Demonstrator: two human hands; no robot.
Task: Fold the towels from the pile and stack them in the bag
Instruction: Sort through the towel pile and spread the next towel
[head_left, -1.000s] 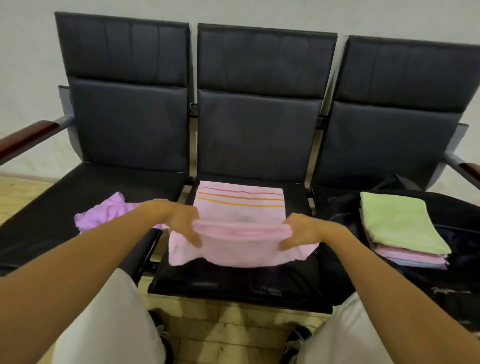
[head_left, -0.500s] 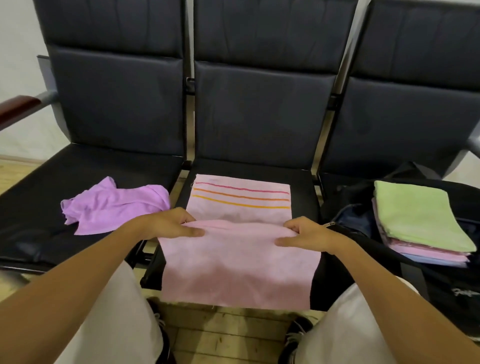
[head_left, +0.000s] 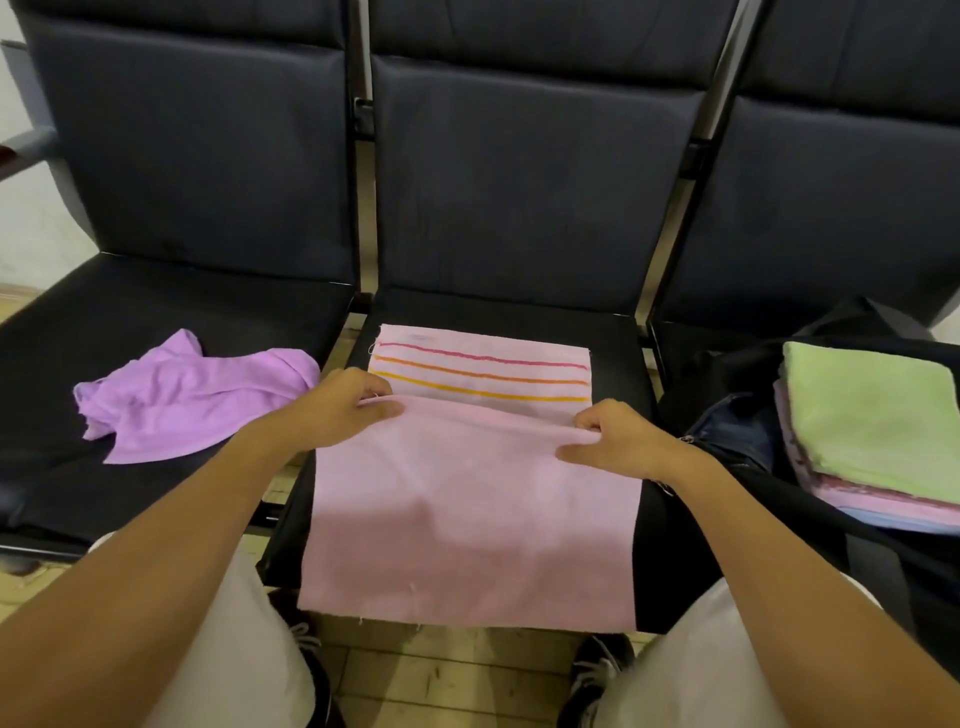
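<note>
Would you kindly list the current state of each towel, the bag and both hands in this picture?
pink striped towel: spread on the middle seat, near end hanging over the front, a ridge pinched across it.
purple towel: crumpled, unfolded, on the left seat.
towel stack: folded, green on top, resting in the bag.
black bag: open, on the right seat.
left hand: pinches the ridge.
right hand: pinches the ridge.

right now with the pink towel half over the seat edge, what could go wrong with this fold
The pink towel hangs past the front of the middle seat, so its loose lower half could slide toward the floor if the pinch slackens. The left hand and right hand grip the ridge at uneven heights, so the fold may land crooked against the stripes. The stack in the bag already looks tall; another towel might tip it.
</note>
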